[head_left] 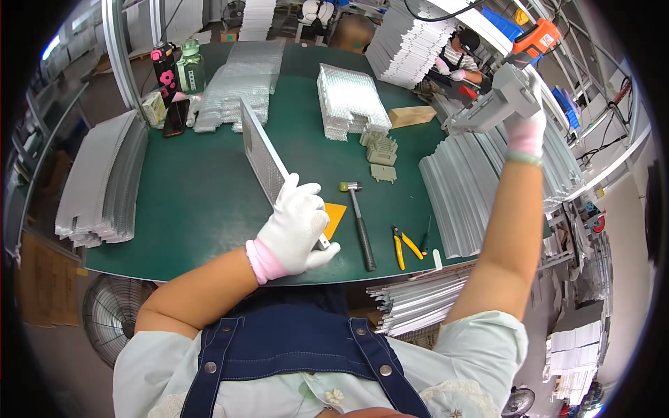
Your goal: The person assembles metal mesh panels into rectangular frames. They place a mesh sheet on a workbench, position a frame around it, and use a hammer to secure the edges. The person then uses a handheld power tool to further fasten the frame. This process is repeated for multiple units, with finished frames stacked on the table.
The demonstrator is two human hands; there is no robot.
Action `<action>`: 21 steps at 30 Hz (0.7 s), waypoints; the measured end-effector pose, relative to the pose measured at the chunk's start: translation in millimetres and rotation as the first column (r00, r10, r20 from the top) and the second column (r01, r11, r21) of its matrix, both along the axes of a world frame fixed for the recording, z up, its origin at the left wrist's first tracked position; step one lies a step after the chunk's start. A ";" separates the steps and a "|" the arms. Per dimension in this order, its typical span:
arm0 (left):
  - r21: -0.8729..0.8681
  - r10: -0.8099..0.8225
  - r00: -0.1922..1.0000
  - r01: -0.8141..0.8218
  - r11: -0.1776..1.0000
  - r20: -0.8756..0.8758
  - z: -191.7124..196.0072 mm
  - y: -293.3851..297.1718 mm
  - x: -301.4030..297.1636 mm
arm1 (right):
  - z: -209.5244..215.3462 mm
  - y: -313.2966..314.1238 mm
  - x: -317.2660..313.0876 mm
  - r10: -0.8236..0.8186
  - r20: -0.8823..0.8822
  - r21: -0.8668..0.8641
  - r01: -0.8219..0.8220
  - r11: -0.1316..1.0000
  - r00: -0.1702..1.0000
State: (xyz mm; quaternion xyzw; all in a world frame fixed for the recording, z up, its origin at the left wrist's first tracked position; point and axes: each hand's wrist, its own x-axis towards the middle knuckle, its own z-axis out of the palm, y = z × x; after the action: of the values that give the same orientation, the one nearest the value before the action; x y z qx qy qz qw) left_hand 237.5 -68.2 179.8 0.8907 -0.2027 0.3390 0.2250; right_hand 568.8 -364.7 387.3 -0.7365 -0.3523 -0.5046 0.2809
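Observation:
My left hand, in a white glove with a pink cuff, is closed on the near end of a flat perforated metal panel, which stands on its long edge, slanting away over the green table. At the upper right my right hand, gloved alike, is raised and wrapped round a bulky grey handheld tool. An orange and black part shows above it; I cannot tell whether they are joined. Beside my left hand lie a yellow-orange flat piece and a hammer.
Yellow-handled cutting pliers lie near the front edge. Stacked panels stand at left, more strips at right. Farther back are a panel stack, grey plastic parts, a wooden block, bottles and a phone.

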 end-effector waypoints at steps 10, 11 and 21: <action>0.044 0.019 1.000 -0.019 0.999 -0.007 0.8 -5.5 19.8 | 69.3 102.3 -66.7 0.909 -0.252 0.791 -0.470 0.392 0.333; 0.058 0.012 1.000 -0.010 0.998 -0.023 1.9 -4.4 21.5 | 59.2 110.6 -89.5 0.882 -0.249 0.752 -0.494 0.436 0.399; 0.025 0.051 0.999 -0.050 0.998 0.000 -8.6 -14.8 32.6 | -26.8 101.2 -165.0 0.627 -0.135 0.246 -0.587 0.771 0.767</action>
State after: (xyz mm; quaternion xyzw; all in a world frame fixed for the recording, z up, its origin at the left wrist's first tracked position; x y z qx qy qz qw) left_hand 270.2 -83.0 171.2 0.8984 -0.1843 0.3416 0.2052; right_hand 403.8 -263.5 360.5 -0.6009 -0.4910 -0.3367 0.5334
